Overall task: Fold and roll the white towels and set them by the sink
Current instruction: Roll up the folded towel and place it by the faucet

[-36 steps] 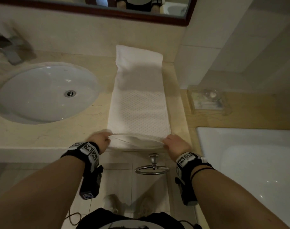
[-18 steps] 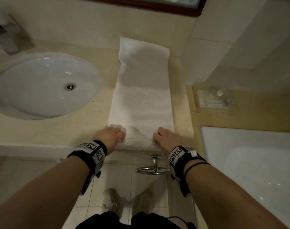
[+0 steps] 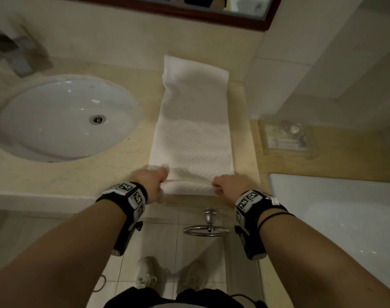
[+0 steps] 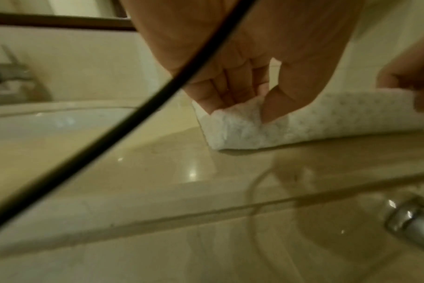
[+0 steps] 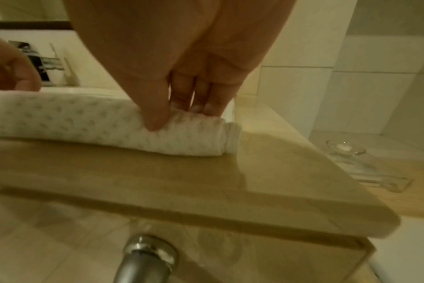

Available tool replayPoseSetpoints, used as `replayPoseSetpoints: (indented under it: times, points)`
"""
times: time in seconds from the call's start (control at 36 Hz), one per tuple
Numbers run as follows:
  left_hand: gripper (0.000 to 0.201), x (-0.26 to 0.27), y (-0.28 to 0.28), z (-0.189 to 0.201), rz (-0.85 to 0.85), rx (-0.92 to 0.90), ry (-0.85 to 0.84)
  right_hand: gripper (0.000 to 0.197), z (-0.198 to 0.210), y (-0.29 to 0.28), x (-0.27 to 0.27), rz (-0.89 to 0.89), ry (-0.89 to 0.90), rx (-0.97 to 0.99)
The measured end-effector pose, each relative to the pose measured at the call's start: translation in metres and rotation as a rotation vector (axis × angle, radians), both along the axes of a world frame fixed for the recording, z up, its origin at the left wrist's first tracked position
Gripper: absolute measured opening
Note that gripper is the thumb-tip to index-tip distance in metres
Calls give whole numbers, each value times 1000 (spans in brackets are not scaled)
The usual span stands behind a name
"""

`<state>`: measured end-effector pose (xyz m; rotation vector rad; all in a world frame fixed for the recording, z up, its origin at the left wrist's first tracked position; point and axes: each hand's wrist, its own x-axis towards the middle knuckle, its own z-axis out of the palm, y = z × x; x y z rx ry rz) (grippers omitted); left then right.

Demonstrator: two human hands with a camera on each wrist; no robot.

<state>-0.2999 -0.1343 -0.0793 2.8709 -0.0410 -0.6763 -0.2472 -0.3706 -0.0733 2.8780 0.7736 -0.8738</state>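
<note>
The long white waffle-textured cotton towel [image 3: 191,130] lies on the beige stone bench [image 3: 78,174], its length running straight away from both hands. Left hand [image 3: 150,181] and right hand [image 3: 228,185] each pinch an end of the started roll nearest them.
</note>
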Motion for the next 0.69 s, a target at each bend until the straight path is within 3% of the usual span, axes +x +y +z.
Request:
replayPoseSetpoints:
  times: [0.11,0.25,0.31,0.44,0.56,0.64,0.69]
  points:
    - [24,1,0,-6,171,-115,-44,26,-3,3,3,-221,-10,103]
    - [23,11,8,-6,206,-217,-79,20,-9,12,4,-171,-221,71]
    - [27,16,9,-7,146,-136,-140,25,-10,16,6,-113,-331,31]
    - [31,27,-7,-1,-145,203,-193,24,-16,22,8,-62,-151,118]
    - [36,25,-18,-6,-113,235,-152,24,-20,12,-2,-104,-202,209]
    - [46,18,-20,-6,-90,208,-162,44,-22,7,-5,-32,-165,173]
    - [59,14,-19,-4,-119,206,-144,42,-20,9,-4,-26,-151,153]
